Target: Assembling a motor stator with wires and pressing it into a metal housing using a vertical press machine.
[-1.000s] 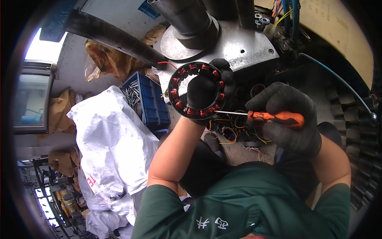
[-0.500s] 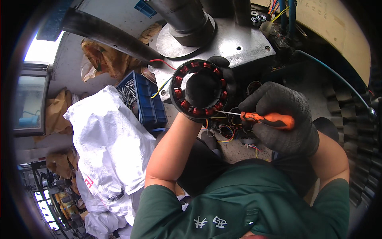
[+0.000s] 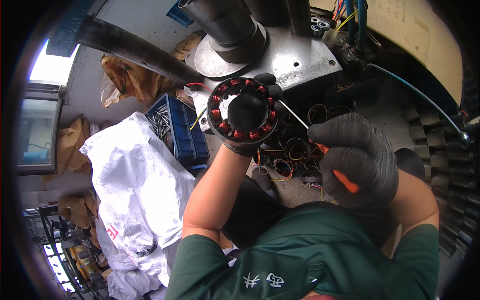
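Note:
My left hand, in a black glove, holds up a ring-shaped motor stator with red copper windings. The palm lies behind the ring and shows through its opening, while fingertips curl over the upper right rim. Loose red and yellow-blue leads stick out from the ring's left side. In my right hand, also gloved in black, is a screwdriver with an orange and black handle, mostly covered by the fingers. Its thin shaft points up and left. The tip is at the stator's right edge; whether it touches I cannot tell.
Ahead stands a machine with a metal plate and a thick column. A blue crate of metal pins and a white sack are at the left. More wired stators lie below my hands. A blue cable arcs at right.
The screwdriver has shifted from the stator's lower right rim to its upper right and now slants more steeply. My right hand has turned around the handle. The stator has moved slightly left.

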### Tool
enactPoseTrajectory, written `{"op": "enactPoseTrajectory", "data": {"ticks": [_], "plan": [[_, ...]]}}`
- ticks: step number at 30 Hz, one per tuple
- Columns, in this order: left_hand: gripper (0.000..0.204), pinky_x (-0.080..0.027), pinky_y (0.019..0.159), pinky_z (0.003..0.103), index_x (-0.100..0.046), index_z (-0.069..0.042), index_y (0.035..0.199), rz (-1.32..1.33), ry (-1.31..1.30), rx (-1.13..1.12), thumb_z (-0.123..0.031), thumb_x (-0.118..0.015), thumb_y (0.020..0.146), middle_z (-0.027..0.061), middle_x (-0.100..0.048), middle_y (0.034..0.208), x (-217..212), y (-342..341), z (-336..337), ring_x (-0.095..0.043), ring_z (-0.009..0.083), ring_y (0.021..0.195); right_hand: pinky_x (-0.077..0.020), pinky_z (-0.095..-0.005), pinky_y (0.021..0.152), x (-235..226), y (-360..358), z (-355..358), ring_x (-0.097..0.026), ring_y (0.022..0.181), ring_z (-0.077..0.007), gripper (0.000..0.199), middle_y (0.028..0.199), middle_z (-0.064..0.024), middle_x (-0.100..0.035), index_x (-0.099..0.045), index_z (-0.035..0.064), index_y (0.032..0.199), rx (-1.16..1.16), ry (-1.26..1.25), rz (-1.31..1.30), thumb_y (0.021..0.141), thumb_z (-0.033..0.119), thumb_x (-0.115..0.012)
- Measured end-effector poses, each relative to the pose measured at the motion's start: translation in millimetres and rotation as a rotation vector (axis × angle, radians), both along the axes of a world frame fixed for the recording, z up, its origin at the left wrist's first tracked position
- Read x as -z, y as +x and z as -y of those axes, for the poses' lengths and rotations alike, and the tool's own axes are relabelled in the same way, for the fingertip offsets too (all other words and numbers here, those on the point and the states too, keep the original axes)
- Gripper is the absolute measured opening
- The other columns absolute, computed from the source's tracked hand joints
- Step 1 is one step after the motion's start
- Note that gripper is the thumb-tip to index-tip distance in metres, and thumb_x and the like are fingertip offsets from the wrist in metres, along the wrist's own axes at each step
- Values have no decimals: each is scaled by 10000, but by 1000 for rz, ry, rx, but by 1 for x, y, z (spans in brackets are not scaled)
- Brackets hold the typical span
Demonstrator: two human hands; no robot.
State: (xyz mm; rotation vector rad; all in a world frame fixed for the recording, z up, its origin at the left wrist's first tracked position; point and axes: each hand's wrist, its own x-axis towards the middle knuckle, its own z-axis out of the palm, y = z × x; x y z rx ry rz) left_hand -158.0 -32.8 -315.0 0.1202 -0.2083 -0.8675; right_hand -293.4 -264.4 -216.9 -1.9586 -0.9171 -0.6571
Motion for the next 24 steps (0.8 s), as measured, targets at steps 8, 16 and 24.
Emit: {"op": "enactPoseTrajectory", "data": {"ticks": [8, 16, 24], "plan": [[488, -598, 805, 394, -542, -22, 1369, 226, 203, -87, -247, -701, 966, 153, -666, 1098, -7, 5, -11, -675, 281, 959, -593, -328, 732, 8, 2, 17, -722, 822, -196, 254, 953, -145, -696, -619, 24, 920, -100, 406, -434, 735, -102, -741], [672, -612, 766, 361, -469, -9, 1479, 705, 630, -325, -259, -745, 920, 134, -676, 1032, -19, -8, -1, -699, 288, 940, -581, -317, 874, 21, 19, 20, -711, 953, -174, 187, 1007, -109, -720, -658, 21, 1014, -140, 305, -513, 844, -51, -687], [563, -596, 965, 413, -540, -18, 1425, 329, 860, -274, -287, -687, 953, 141, -704, 1190, -8, -8, 7, -712, 266, 1074, -565, -336, 907, 42, 36, 2, -686, 982, -138, 383, 1032, -61, -724, -678, 40, 1203, 107, 367, -576, 849, 88, -818]]}}
